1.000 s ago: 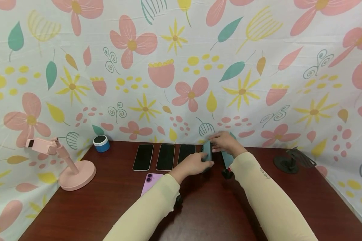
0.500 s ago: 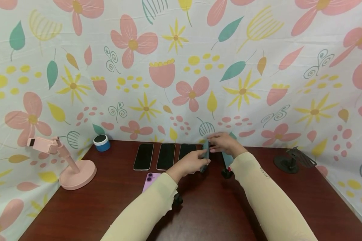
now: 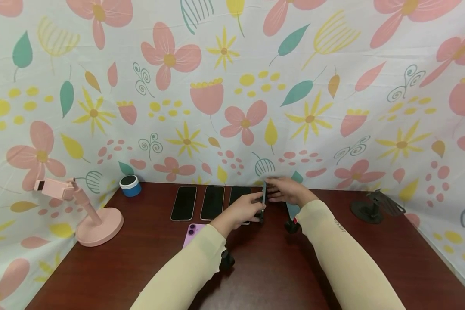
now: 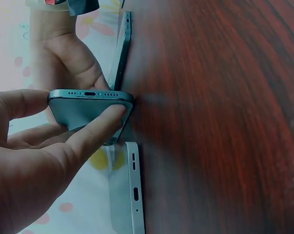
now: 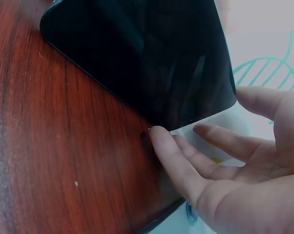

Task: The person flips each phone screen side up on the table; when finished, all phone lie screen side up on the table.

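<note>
My left hand (image 3: 243,211) pinches a smartphone (image 3: 264,196) that stands tilted up, almost edge-on in the head view. In the left wrist view, the thumb lies on the blue-green back of this smartphone (image 4: 78,111), whose port end faces the camera. The right wrist view shows its black screen (image 5: 142,58). At its other end is my right hand (image 3: 288,190), fingers loosely extended, with fingertips right at two corners of the smartphone. A second bluish phone (image 3: 293,210) lies partly hidden under the right wrist.
Black-screened phones (image 3: 184,203), (image 3: 212,203) and a partly covered one (image 3: 240,194) lie in a row to the left. Nearer is a purple phone (image 3: 191,232). A pink stand (image 3: 99,226) and a blue speaker-like cylinder (image 3: 130,186) stand left; a black stand (image 3: 368,211) is at right.
The smartphone has turned from showing its bluish back to nearly edge-on, and shifted slightly left. My left hand has moved slightly left with it; the right hand stays close to its end.
</note>
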Available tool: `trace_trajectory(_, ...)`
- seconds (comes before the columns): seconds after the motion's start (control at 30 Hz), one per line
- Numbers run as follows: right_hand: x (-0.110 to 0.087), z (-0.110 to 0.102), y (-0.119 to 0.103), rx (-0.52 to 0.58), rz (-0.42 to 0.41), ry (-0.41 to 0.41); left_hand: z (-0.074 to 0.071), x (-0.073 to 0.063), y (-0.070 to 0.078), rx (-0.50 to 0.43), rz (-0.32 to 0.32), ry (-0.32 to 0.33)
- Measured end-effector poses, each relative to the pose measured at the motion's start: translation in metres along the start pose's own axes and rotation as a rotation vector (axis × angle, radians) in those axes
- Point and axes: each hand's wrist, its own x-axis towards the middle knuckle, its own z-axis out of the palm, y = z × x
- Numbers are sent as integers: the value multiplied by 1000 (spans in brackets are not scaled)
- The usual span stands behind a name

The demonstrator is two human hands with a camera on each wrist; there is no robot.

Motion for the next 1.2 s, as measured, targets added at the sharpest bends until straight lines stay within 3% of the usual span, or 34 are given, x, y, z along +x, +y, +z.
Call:
trace_trajectory(0.33,1,1,3,-2,2,18,4,1,0,-26,45,30)
trace_trajectory(0.53,1,1,5,-164,-12,32,6,1,3,5,87,82)
trace_trajectory(0.77,2,1,5,-327,-20,76,4,4,-3,159,47,133)
trace_trajectory(0.97,4,3,5,-396,-18,102,4,3,-3,243,32,138)
trace_trajectory(1.2,2,5,2,-408,-7,113,7,6,-1,530,30,156)
